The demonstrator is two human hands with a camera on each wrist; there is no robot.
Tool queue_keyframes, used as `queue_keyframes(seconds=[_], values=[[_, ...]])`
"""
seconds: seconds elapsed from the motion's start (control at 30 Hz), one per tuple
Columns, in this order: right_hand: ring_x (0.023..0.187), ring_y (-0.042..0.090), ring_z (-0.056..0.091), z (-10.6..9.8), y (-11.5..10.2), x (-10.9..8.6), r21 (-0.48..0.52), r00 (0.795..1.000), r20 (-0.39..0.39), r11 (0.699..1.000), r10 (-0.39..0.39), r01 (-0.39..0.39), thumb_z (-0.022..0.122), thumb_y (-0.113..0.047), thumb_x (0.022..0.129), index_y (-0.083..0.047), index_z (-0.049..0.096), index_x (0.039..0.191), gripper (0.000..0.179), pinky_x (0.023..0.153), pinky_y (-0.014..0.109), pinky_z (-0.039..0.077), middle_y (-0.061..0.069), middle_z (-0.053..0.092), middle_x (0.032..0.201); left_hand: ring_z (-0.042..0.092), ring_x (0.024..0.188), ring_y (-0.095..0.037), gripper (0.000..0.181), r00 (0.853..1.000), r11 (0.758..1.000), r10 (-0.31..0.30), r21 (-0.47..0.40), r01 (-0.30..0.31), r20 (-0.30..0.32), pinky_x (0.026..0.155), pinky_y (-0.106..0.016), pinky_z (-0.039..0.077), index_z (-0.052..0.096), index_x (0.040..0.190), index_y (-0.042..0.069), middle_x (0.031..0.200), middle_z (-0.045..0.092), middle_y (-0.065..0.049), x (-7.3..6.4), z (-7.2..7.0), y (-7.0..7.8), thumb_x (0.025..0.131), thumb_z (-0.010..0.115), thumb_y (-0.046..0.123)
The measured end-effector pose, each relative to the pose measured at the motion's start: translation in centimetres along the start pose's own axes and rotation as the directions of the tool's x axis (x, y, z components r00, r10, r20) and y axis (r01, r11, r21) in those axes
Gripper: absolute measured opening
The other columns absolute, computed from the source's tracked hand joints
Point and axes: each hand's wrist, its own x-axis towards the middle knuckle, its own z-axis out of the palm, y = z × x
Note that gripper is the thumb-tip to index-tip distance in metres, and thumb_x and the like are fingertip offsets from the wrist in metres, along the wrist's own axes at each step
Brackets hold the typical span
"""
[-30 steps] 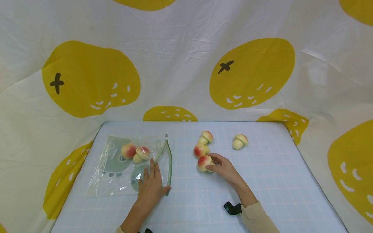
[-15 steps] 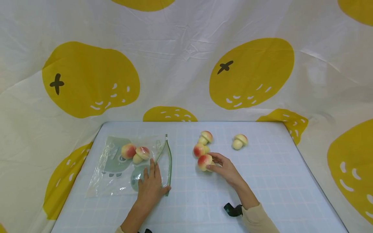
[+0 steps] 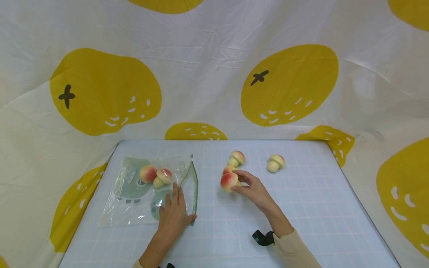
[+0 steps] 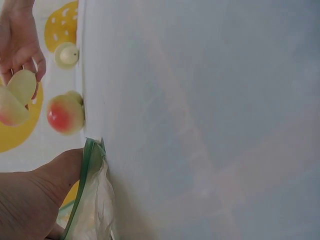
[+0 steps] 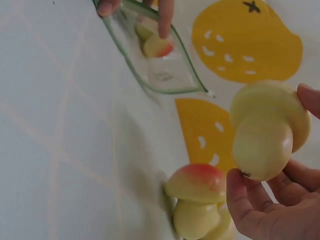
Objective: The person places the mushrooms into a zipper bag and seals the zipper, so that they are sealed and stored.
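Note:
My right hand (image 3: 253,190) pinches a toy mushroom (image 3: 229,181) with a red-and-cream cap between fingertips and thumb. In the right wrist view that mushroom (image 5: 262,145) shows its pale stem and underside, held above the table. Flat on a clear zip bag (image 3: 134,217) lies my left hand (image 3: 173,216), fingers spread and straight, its thumb at the green-edged mouth. The mouth gapes toward the right. Inside the bag sit two more mushrooms (image 3: 148,174). Just behind the held mushroom, one mushroom (image 3: 228,170) is partly covered in the head view, and another mushroom (image 3: 237,158) stands beyond it.
A separate mushroom (image 3: 276,163) lies toward the back right of the table (image 3: 318,208), which has a pale checked cover. Behind the table hangs a white curtain (image 3: 201,85) with yellow fruit prints. A black wrist-camera mount (image 3: 263,238) sits at the right sleeve.
My right hand has lifted the front mushroom and shifted it slightly left and away from me, over the one behind. My left hand and the bag have stayed still.

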Motion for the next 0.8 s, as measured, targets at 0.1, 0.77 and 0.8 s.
queue_keyframes(seconds=[0.1,0.77,0.8], values=[[0.113,0.028,0.056,0.7,-0.5,0.4,0.009,1.0,0.014,1.0,-0.024,0.023,0.079,-0.018,0.088,-0.013,0.058,0.138,0.055,0.087,0.034,0.051,0.007,0.062,0.129,0.033,0.134,-0.058,0.115,1.0,1.0,-0.003,0.002,0.003,0.004,0.09,-0.078,0.035,0.028,0.151,-0.011,0.162,0.012,-0.027,0.0,0.0,0.0,0.071,0.089,0.045],[0.116,0.028,0.055,5.9,-1.4,4.1,-0.004,0.994,0.089,0.998,-0.068,0.069,0.077,-0.013,0.089,-0.005,0.059,0.137,0.052,0.093,0.041,0.048,0.009,0.06,0.132,0.034,0.134,-0.055,0.115,1.0,0.999,-0.027,0.017,0.027,0.009,0.091,-0.077,0.036,0.029,0.15,-0.011,0.162,0.014,-0.027,0.2,-0.1,0.2,0.07,0.09,0.045],[0.116,0.028,0.055,6.2,-1.3,4.3,-0.012,0.994,0.089,0.998,-0.068,0.069,0.077,-0.013,0.089,-0.005,0.059,0.137,0.052,0.092,0.04,0.048,0.009,0.06,0.132,0.034,0.134,-0.055,0.115,1.0,0.999,-0.028,0.017,0.027,0.009,0.091,-0.077,0.036,0.029,0.15,-0.011,0.162,0.014,-0.027,0.2,0.0,0.2,0.07,0.09,0.045]])
